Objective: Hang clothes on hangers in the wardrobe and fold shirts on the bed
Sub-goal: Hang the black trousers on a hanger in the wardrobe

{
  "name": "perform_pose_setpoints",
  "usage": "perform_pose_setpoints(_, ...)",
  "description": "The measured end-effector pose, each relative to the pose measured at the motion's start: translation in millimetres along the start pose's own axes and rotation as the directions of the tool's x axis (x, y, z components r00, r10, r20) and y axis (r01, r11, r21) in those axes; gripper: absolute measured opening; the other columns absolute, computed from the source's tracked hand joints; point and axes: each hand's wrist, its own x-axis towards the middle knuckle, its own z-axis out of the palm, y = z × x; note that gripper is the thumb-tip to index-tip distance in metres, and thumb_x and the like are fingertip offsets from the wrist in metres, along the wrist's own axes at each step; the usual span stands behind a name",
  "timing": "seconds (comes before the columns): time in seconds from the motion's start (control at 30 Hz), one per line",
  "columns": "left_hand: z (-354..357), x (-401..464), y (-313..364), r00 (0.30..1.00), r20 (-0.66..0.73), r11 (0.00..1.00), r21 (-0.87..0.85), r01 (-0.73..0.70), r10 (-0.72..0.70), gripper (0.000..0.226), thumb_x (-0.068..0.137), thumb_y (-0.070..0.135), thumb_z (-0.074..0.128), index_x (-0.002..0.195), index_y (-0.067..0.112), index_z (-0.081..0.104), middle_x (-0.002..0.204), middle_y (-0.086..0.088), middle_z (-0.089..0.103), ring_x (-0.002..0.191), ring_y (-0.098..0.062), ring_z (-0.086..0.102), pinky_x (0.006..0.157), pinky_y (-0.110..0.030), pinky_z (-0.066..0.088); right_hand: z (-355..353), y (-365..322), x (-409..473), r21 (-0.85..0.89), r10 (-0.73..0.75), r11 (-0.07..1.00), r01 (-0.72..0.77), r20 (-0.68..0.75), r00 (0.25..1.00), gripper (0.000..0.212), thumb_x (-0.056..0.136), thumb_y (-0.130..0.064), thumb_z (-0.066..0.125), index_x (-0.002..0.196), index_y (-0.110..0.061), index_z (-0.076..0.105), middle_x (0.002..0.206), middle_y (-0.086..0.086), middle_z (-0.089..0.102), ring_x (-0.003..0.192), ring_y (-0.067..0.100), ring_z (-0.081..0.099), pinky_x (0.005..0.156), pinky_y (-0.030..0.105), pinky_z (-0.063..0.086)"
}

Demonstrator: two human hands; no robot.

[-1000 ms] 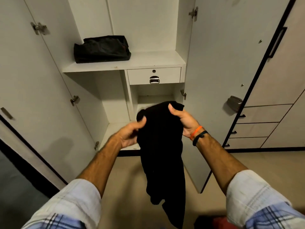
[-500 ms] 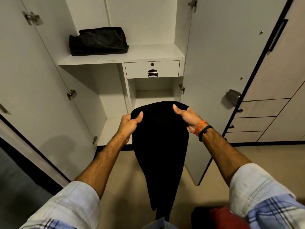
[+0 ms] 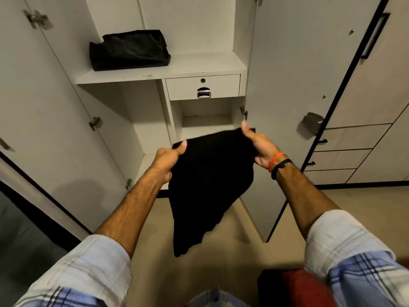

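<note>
Here we hold a black garment [image 3: 210, 180] before the wardrobe [image 3: 199, 65], left hand [image 3: 164, 160] and right hand [image 3: 260, 147] each with grip clamped on its far corners.

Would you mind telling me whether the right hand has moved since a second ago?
Yes. The right hand has moved right and outward: it was below the small drawer, and now it grips the black garment beside the lower hinge.

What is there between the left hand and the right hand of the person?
In the head view, the black cloth garment spans the gap: the left hand and right hand each grip a top corner, and the rest hangs below.
</note>
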Motion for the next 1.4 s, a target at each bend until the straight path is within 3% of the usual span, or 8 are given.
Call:
perform_pose_setpoints(0.2, -4.3, 7.1, 10.7, 0.996, -0.014, 0.993, -0.088, 0.082, -0.084, 0.057, 0.086, 0.037, 0.075, 0.125, 0.002, 0.056, 0.104, -0.013, 0.074, 0.083, -0.023, 0.075, 0.057, -0.028, 0.058, 0.5, 40.5, -4.6, -0.532, 0.259, 0.825, -0.190, 0.057, 0.964, 0.038, 0.079, -0.022, 0.080, 0.112, -0.009, 0.067, 0.101, 0.007, 0.072, 0.096, 0.022, 0.068, 0.080, 0.031, 0.057)
perform_pose_setpoints(0.33, -20.9, 4.0, 5.8, 0.990, 0.044, 0.980, -0.144, 0.137, -0.132, 0.052, 0.082, 0.032, 0.077, 0.121, 0.001, 0.062, 0.106, -0.013, 0.073, 0.081, -0.022, 0.074, 0.062, -0.030, 0.061, 2.6, 44.7, -6.5, -0.166, 0.098, 0.982, -0.087, 0.055, 0.994, 0.068, 0.071, -0.032, 0.083, 0.124, 0.004, 0.061, 0.112, 0.018, 0.069, 0.098, 0.023, 0.068, 0.082, 0.029, 0.058)
perform_pose_setpoints(0.43, -36.4, -0.6, 5.5, 0.956, 0.245, 0.951, -0.222, 0.214, -0.158, 0.047, 0.075, 0.017, 0.075, 0.118, -0.002, 0.068, 0.116, -0.018, 0.070, 0.088, -0.022, 0.073, 0.078, -0.032, 0.061, 6.1, 39.2, -5.0, 0.076, 0.062, 0.995, -0.068, 0.084, 0.995, 0.045, 0.089, -0.018, 0.062, 0.128, 0.003, 0.058, 0.123, 0.018, 0.066, 0.107, 0.024, 0.067, 0.094, 0.029, 0.054)
perform_pose_setpoints(0.6, -39.4, -12.3, -4.1, 0.880, 0.370, 0.942, -0.038, 0.335, -0.298, 0.026, 0.075, 0.002, 0.068, 0.099, -0.005, 0.072, 0.090, -0.017, 0.074, 0.076, -0.022, 0.075, 0.068, -0.031, 0.062, 15.2, 41.8, -5.2, -0.039, 0.036, 0.999, -0.037, -0.019, 0.999, 0.023, 0.099, -0.013, 0.053, 0.111, 0.003, 0.065, 0.103, 0.014, 0.070, 0.088, 0.020, 0.071, 0.084, 0.028, 0.057)
perform_pose_setpoints(0.93, -26.2, 1.4, -40.5, 0.994, 0.028, 0.964, 0.249, 0.093, -0.103, 0.018, 0.093, 0.037, 0.067, 0.092, 0.020, 0.061, 0.082, -0.002, 0.064, 0.076, -0.020, 0.061, 0.068, -0.031, 0.049, 14.7, 54.5, -11.5, -0.104, 0.043, 0.993, -0.061, -0.173, 0.984, 0.044, 0.096, -0.021, 0.064, 0.126, 0.010, 0.056, 0.117, 0.024, 0.067, 0.107, 0.033, 0.067, 0.096, 0.043, 0.054)
perform_pose_setpoints(1.13, -30.5, 2.5, -45.6, 0.989, 0.093, 0.955, 0.287, 0.081, -0.112, 0.088, 0.064, 0.053, 0.086, 0.127, 0.000, 0.055, 0.100, -0.009, 0.072, 0.085, -0.022, 0.071, 0.062, -0.034, 0.056, 0.5, 52.9, -12.4, -0.239, 0.008, 0.969, -0.063, -0.225, 0.974, 0.015, 0.099, -0.015, 0.058, 0.094, -0.003, 0.065, 0.084, 0.003, 0.073, 0.077, 0.015, 0.070, 0.066, 0.024, 0.058)
perform_pose_setpoints(1.2, -35.9, 10.1, -51.9, 0.983, 0.126, 0.963, 0.252, 0.101, -0.136, 0.114, 0.044, 0.040, 0.099, 0.137, -0.001, 0.048, 0.114, -0.015, 0.070, 0.096, -0.027, 0.072, 0.067, -0.036, 0.059, -7.1, 55.2, -11.3, -0.251, 0.025, 0.964, -0.085, -0.234, 0.972, 0.024, 0.099, -0.015, 0.058, 0.110, 0.005, 0.066, 0.094, 0.010, 0.074, 0.082, 0.019, 0.071, 0.066, 0.024, 0.057)
perform_pose_setpoints(1.4, -29.2, 0.5, -55.7, 0.991, 0.099, 0.992, 0.091, 0.081, -0.090, 0.061, 0.082, -0.011, 0.070, 0.136, 0.010, 0.050, 0.116, -0.015, 0.067, 0.096, -0.025, 0.069, 0.067, -0.032, 0.062, -23.2, 63.6, -17.3, -0.096, 0.189, 0.976, -0.196, -0.081, 0.979, 0.057, 0.078, 0.000, 0.074, 0.131, 0.004, 0.053, 0.109, 0.017, 0.071, 0.093, 0.024, 0.073, 0.074, 0.028, 0.059)
